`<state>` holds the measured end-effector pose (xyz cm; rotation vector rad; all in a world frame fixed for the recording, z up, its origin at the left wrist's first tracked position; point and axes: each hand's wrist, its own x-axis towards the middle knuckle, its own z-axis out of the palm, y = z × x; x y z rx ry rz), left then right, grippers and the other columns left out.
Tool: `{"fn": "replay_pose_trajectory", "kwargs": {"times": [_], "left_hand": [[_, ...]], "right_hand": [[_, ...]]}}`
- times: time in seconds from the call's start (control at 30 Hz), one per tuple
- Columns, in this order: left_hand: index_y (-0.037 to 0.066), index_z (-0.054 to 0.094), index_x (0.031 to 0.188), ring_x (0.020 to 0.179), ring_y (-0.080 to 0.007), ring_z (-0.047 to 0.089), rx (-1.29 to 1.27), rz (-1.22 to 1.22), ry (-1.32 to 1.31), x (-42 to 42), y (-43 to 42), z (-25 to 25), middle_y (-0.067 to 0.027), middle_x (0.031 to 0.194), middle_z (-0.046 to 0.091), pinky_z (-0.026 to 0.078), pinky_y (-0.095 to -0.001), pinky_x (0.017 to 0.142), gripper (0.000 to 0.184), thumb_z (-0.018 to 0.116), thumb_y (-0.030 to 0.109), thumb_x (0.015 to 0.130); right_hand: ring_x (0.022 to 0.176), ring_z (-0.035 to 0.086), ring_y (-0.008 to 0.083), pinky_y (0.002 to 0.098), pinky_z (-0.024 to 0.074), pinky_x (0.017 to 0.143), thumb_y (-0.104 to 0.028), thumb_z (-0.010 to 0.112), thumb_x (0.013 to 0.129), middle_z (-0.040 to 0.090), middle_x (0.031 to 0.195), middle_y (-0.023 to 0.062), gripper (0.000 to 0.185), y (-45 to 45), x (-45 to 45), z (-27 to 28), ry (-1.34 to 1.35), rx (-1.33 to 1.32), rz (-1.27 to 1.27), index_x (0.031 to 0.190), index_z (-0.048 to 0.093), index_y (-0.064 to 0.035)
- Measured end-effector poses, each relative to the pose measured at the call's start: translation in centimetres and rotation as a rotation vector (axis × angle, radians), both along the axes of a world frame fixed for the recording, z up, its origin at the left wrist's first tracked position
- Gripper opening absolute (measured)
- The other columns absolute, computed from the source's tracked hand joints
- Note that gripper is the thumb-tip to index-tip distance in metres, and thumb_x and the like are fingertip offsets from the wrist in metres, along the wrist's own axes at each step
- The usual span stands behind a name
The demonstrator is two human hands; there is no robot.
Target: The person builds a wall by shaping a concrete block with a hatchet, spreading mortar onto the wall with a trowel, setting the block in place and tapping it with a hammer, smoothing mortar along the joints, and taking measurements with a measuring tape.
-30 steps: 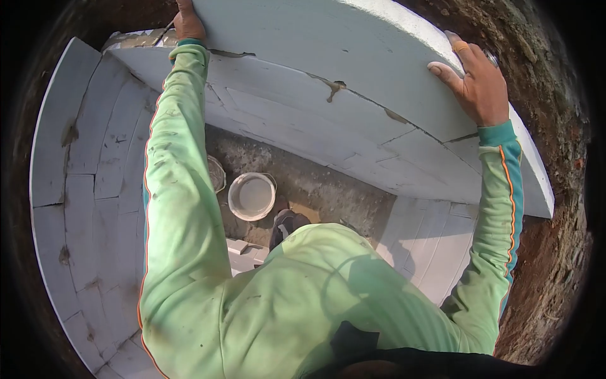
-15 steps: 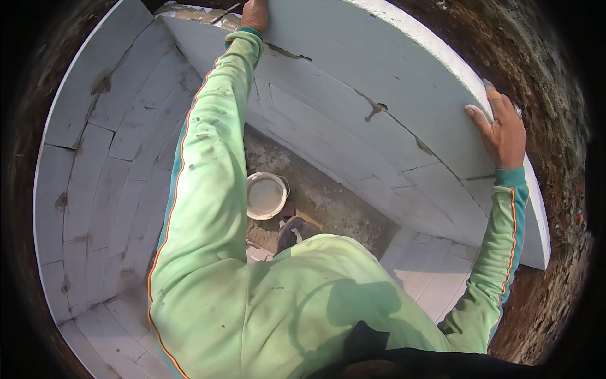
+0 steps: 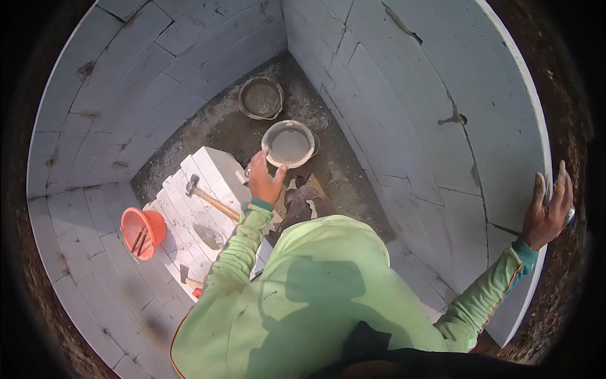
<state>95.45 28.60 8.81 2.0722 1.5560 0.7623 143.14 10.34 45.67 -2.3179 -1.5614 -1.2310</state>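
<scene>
The person has a green top (image 3: 328, 271) on, close by. Near and left, a small hammer (image 3: 187, 276) lies on a stack of white blocks (image 3: 211, 170). A red bucket (image 3: 158, 232) sits further left, just beside the stack, with thin sticks (image 3: 140, 240) in it. A flat gray tool (image 3: 209, 237) lies on the blocks too, and past it is a big hammer (image 3: 214, 201) with a wood handle.

On the right is a tall wall (image 3: 411, 136) of pale blocks. The right hand (image 3: 550, 208) is at its top edge, with the fingers spread wide and held up. The hand looks to rest on the edge, but I cannot tell how hard it presses.

The left hand (image 3: 265, 179) is over the far part of the stack. It is half open, thumb and fingers apart, with just air between them. The fingertips are by the rim of a white bucket (image 3: 289, 144) with gray stuff in it; I cannot tell if they touch. Farther off and a bit left, a dark bucket (image 3: 261, 98) stands on the dirty floor (image 3: 214, 126), near the far corner.
</scene>
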Motion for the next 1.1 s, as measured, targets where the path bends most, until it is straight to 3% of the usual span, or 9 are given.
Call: {"fn": "replay_pose_trajectory", "kwargs": {"times": [0.03,0.2,0.4,0.47,0.63,0.73,0.9,1.03,1.1], "left_hand": [[-0.003,0.048,0.143,0.128,-0.0383,0.051,-0.039,0.130,0.145,-3.2,-3.7,-1.2,-0.0208,0.135,0.055,0.041,-0.0466,0.107,0.077,0.082,0.024,0.079],[-0.002,0.033,0.152,0.140,-0.0411,0.035,-0.425,0.657,0.616,-10.3,-14.1,-4.7,-0.0238,0.151,0.031,0.036,-0.0546,0.110,0.107,0.088,0.044,0.073],[-0.006,0.038,0.141,0.116,-0.0405,0.063,-0.669,0.773,0.284,-15.7,-13.5,-16.8,-0.0264,0.125,0.062,0.050,-0.0518,0.100,0.097,0.087,0.047,0.076],[-0.004,0.040,0.136,0.112,-0.0391,0.066,-0.793,0.822,0.248,-14.2,-11.3,-14.1,-0.0241,0.121,0.065,0.053,-0.0496,0.096,0.090,0.087,0.044,0.076],[-0.003,0.036,0.131,0.104,-0.0353,0.071,-0.908,0.866,0.428,-13.1,-9.0,-10.3,-0.0213,0.113,0.069,0.061,-0.0450,0.084,0.083,0.086,0.035,0.077],[-0.005,0.036,0.132,0.099,-0.0351,0.071,-0.925,0.960,0.202,-13.6,-8.7,-9.8,-0.0232,0.112,0.068,0.062,-0.0437,0.079,0.069,0.076,0.021,0.081],[-0.011,0.062,0.093,0.073,-0.0332,0.061,-0.876,1.070,-0.338,-19.5,-8.4,-12.9,-0.0214,0.088,0.063,0.050,-0.0463,0.062,0.031,0.068,0.012,0.073],[-0.007,0.057,0.092,0.059,-0.0246,0.055,-0.633,0.846,-0.188,-20.8,-10.0,-16.2,-0.0122,0.075,0.056,0.047,-0.0417,0.056,0.029,0.069,0.008,0.070],[-0.005,0.052,0.093,0.061,-0.0231,0.053,-0.661,0.690,-0.411,-18.4,-12.2,-15.0,-0.0096,0.078,0.052,0.046,-0.0400,0.059,0.031,0.068,0.004,0.068]], "right_hand": [[0.109,0.068,0.0255,0.0392,0.0586,0.093,-0.018,0.070,0.096,0.067,0.128,0.0111,0.037,-0.4,-0.8,-0.1,-0.070,0.041,0.206,0.130,0.062,-0.0054],[0.100,0.068,0.0283,0.0434,0.0556,0.086,-0.026,0.069,0.094,0.068,0.115,0.0082,0.031,3.6,-10.4,-10.9,0.582,-0.066,0.521,0.120,0.067,-0.0104],[0.097,0.067,0.0321,0.0491,0.0520,0.083,-0.036,0.066,0.093,0.069,0.106,0.0070,0.029,1.5,-18.1,-29.3,1.147,-0.660,0.334,0.114,0.070,-0.0163],[0.106,0.066,0.0340,0.0511,0.0512,0.089,-0.038,0.063,0.094,0.069,0.111,0.0096,0.033,-1.2,-18.4,-32.7,1.267,-0.786,0.265,0.119,0.069,-0.0170],[0.113,0.063,0.0376,0.0518,0.0499,0.095,-0.041,0.063,0.094,0.069,0.121,0.0124,0.038,-8.7,-15.0,-35.3,1.352,-0.885,0.120,0.123,0.067,-0.0161],[0.113,0.063,0.0359,0.0488,0.0504,0.094,-0.040,0.064,0.095,0.069,0.121,0.0132,0.038,-12.5,-13.7,-35.8,1.311,-0.850,-0.047,0.121,0.068,-0.0130],[0.112,0.063,0.0385,0.0508,0.0495,0.094,-0.040,0.064,0.094,0.071,0.115,0.0147,0.038,-16.5,-12.9,-37.3,1.427,-0.712,-0.170,0.120,0.068,-0.0131],[0.111,0.063,0.0396,0.0520,0.0492,0.094,-0.042,0.063,0.094,0.072,0.114,0.0153,0.039,-16.1,-14.2,-36.6,1.511,-0.636,-0.164,0.119,0.070,-0.0128],[0.110,0.064,0.0399,0.0518,0.0494,0.094,-0.043,0.062,0.094,0.072,0.115,0.0156,0.041,-14.6,-15.4,-34.8,1.502,-0.633,-0.125,0.119,0.069,-0.0122]]}}
